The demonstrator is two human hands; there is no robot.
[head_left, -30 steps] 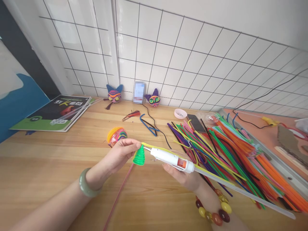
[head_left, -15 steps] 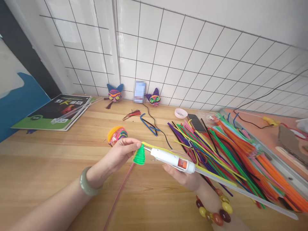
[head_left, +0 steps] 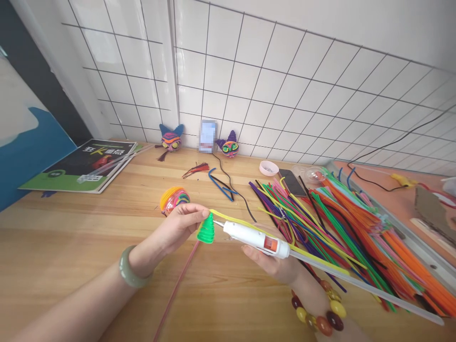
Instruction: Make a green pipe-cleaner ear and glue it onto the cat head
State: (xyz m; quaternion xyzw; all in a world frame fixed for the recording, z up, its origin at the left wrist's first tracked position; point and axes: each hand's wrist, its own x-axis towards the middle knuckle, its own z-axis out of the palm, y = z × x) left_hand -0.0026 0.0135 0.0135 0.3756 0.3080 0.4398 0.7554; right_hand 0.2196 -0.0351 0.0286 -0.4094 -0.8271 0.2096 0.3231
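Between the thumb and fingers of my left hand (head_left: 183, 222) is a small green triangle of coiled pipe cleaner (head_left: 205, 230), pinched at its top. A yellow pipe cleaner (head_left: 237, 218) runs along its edge and trails off to the right behind the tool. My right hand (head_left: 272, 266) is wrapped round a white hot glue gun (head_left: 254, 239), whose metal nozzle points left and meets the triangle's upper right edge. A long clear glue stick (head_left: 366, 281) sticks out of the gun's back. Just behind my left hand sits a colourful striped ball (head_left: 173, 198), partly hidden.
Loose pipe cleaners (head_left: 320, 232) in many colours spread over the right side. Farther back are a pink bowl (head_left: 269, 168), a dark phone (head_left: 292, 182) and two eared masks (head_left: 171, 137) by the tiled wall. Books (head_left: 76, 166) lie at left; a black cable (head_left: 228, 173) crosses the table.
Both hands, the green triangle and the glue gun keep nearly the same position. The whole view has shifted very slightly.
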